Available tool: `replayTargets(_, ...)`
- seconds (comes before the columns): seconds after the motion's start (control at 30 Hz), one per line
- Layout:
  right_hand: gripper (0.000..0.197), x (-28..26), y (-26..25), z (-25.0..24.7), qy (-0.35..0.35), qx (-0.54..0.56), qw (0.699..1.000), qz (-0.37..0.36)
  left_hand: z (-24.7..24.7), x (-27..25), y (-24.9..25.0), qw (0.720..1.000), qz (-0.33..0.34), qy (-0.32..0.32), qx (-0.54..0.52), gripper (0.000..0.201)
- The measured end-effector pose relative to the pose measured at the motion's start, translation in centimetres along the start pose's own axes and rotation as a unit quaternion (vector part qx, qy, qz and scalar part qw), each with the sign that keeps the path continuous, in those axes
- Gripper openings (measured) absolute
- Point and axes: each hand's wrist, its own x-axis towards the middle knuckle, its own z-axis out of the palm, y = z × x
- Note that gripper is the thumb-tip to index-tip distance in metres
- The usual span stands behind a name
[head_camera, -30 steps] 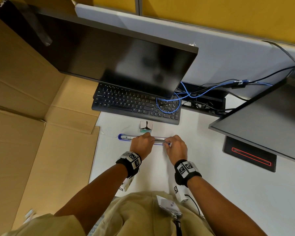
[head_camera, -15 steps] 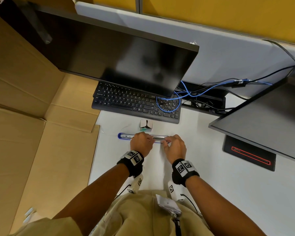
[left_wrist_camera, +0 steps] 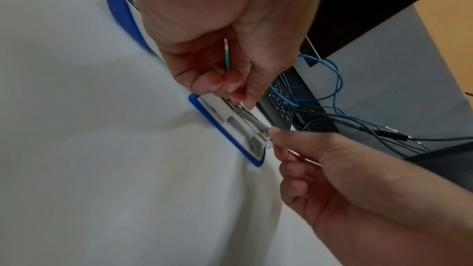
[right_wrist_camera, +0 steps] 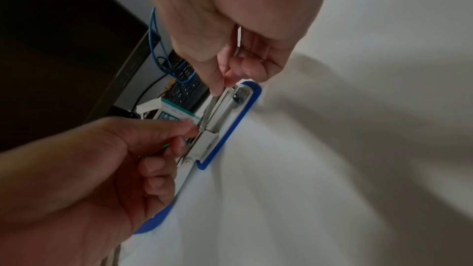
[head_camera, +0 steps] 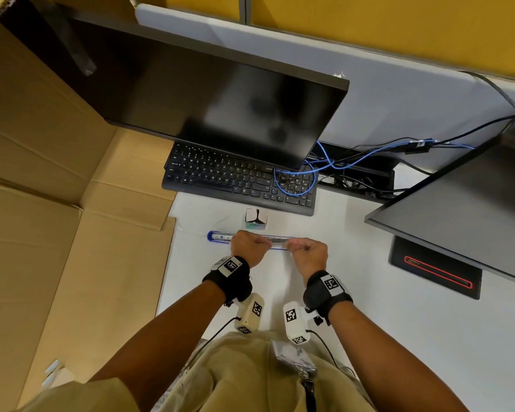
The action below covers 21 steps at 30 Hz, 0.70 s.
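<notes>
A blue stapler (head_camera: 217, 235) lies opened flat on the white desk (head_camera: 399, 337), its metal magazine (left_wrist_camera: 217, 108) facing up. My left hand (head_camera: 247, 245) is curled over the stapler's middle, and its fingertips (left_wrist_camera: 235, 92) pinch the magazine. A thin green thing (left_wrist_camera: 226, 54) shows inside that palm. My right hand (head_camera: 306, 254) is at the stapler's right end. Its thumb and finger (left_wrist_camera: 275, 135) pinch a thin metal strip (left_wrist_camera: 253, 122) that lies along the magazine. In the right wrist view the right fingertip (right_wrist_camera: 217, 88) touches the strip near the anvil (right_wrist_camera: 242, 94).
A small staple box (head_camera: 256, 218) stands just behind the stapler. Beyond it are a black keyboard (head_camera: 220, 179) and a dark monitor (head_camera: 220, 93), with blue cables (head_camera: 295, 185) over the keyboard's right end. Cardboard (head_camera: 57, 233) is on the left, a second monitor (head_camera: 464, 209) on the right.
Both hands stay at the stapler. The wrists have lifted a little and the right hand has edged slightly toward the left hand.
</notes>
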Motion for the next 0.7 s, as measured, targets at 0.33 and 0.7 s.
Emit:
replayTargets(0.33, 0.013, 0.2, -0.2, -0.2, -0.024, 0.092, 0.994, 0.061, -0.8, -0.3, -0.6, 0.998, 0.055, 0.021, 0.035, 0.011)
replayTargets(0.7, 0.009, 0.6, 0.6, -0.7, -0.018, 0.056, 0.998, -0.002, -0.8, 0.0, -0.1, 0.952, 0.2, -0.002, 0.231, 0.028)
